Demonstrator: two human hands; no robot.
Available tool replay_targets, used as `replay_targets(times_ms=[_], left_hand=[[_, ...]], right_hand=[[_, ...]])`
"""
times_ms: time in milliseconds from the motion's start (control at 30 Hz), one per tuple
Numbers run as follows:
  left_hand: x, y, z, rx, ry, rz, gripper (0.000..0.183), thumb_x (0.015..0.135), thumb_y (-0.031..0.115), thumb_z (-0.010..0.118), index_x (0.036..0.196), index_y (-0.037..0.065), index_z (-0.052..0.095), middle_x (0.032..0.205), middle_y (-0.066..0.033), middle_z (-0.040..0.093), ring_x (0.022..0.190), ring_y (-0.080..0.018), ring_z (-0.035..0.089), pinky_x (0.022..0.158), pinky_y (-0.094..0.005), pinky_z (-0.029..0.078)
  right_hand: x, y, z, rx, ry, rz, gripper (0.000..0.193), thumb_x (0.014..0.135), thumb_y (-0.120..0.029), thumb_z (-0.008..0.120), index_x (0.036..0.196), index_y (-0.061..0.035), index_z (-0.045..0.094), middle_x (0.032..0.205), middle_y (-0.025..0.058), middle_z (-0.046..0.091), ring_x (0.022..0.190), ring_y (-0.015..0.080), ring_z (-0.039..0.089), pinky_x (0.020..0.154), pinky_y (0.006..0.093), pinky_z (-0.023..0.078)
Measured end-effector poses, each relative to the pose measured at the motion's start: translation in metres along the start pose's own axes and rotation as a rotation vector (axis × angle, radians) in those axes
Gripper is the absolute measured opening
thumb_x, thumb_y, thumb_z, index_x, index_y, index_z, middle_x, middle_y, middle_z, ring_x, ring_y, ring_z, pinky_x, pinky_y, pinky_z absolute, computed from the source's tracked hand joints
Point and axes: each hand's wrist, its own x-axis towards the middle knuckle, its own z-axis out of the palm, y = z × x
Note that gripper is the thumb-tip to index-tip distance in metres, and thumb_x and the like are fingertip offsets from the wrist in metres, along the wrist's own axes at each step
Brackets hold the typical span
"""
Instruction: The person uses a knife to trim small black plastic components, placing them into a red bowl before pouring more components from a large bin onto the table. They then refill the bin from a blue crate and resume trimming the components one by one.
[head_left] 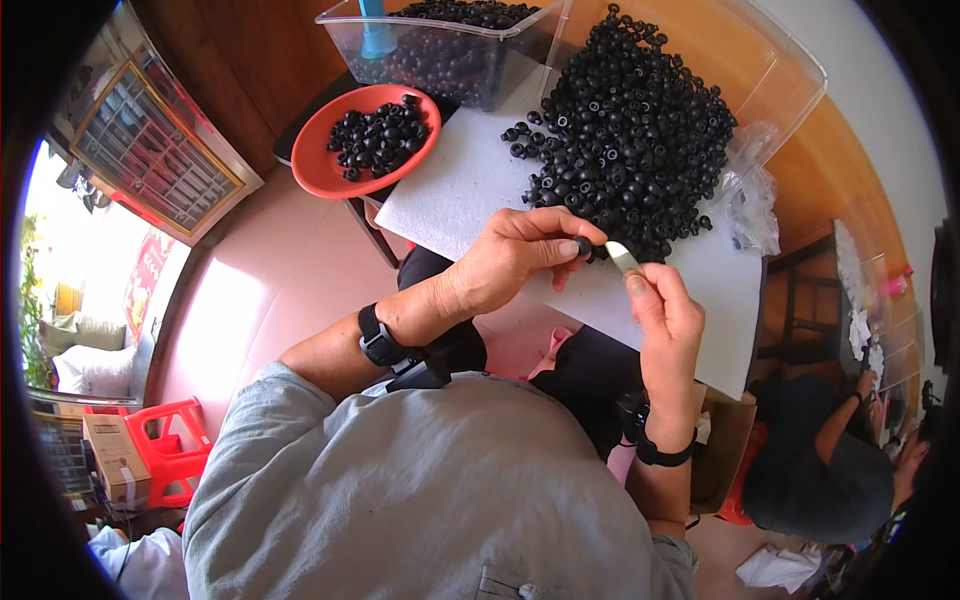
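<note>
Between the thumb and fingers of my left hand [515, 255] is a small round black part [583, 246], shaped like a knob. My right hand [665, 305] pinches a short knife [622, 257] with a pale blade, whose tip points at the black part close to my left fingertips. Both hands are over the near edge of the white-topped table [450, 190]. Just beyond them lies a large heap of similar black parts [640, 130], some showing a hole in one end. Whether the blade touches the part I cannot tell.
An orange-red bowl [312, 165] with black parts stands to the left. Behind it is a clear plastic bin [345, 38] of more parts with a blue scoop-like thing [377, 38]. A clear plastic bag [752, 195] lies right of the heap. Another person [820, 470] sits at right.
</note>
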Motion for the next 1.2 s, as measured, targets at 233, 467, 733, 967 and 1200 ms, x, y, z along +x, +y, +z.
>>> replay_targets(times_ms=[233,467,733,967,1200], left_hand=[[-0.002,0.003,0.003,-0.004,-0.023,-0.014,0.022,0.097,0.002,0.055,0.116,-0.004,0.065,0.102,-0.0073,0.060,0.085,-0.0160,0.060,0.067,-0.0290,0.051],[-0.003,-0.001,0.005,0.060,-0.050,0.088,0.028,0.098,-0.002,0.051,0.122,-0.001,0.064,0.105,-0.0086,0.057,0.084,-0.0161,0.059,0.068,-0.0290,0.051],[-0.003,-0.005,0.003,0.099,-0.055,0.125,0.028,0.098,-0.002,0.050,0.122,0.000,0.065,0.105,-0.0088,0.057,0.080,-0.0161,0.059,0.068,-0.0287,0.051],[-0.003,-0.006,0.003,0.094,-0.052,0.139,0.027,0.097,-0.002,0.051,0.120,0.000,0.065,0.104,-0.0092,0.058,0.079,-0.0156,0.058,0.066,-0.0280,0.050],[-0.004,-0.004,0.004,0.097,-0.055,0.116,0.025,0.097,-0.001,0.052,0.118,-0.001,0.066,0.104,-0.0099,0.058,0.080,-0.0155,0.058,0.066,-0.0278,0.050]], right_hand=[[0.002,0.004,0.011,-0.102,-0.006,-0.019,0.027,0.094,-0.023,0.066,0.079,-0.0020,0.058,0.057,0.0033,0.048,0.050,0.0121,0.043,0.049,0.0291,0.036],[0.003,0.006,0.015,-0.169,0.033,-0.028,0.032,0.094,-0.025,0.067,0.074,-0.0029,0.054,0.055,0.0059,0.046,0.048,0.0153,0.042,0.047,0.0309,0.035],[0.003,0.004,0.014,-0.217,0.016,-0.054,0.035,0.094,-0.027,0.066,0.072,-0.0040,0.053,0.054,0.0062,0.046,0.046,0.0174,0.042,0.046,0.0320,0.035],[0.003,0.003,0.012,-0.195,-0.015,-0.043,0.033,0.094,-0.026,0.066,0.073,-0.0038,0.054,0.053,0.0051,0.044,0.046,0.0157,0.041,0.046,0.0316,0.034],[0.002,0.003,0.013,-0.193,0.007,-0.054,0.033,0.094,-0.026,0.066,0.073,-0.0034,0.054,0.053,0.0048,0.044,0.046,0.0150,0.040,0.045,0.0312,0.033]])
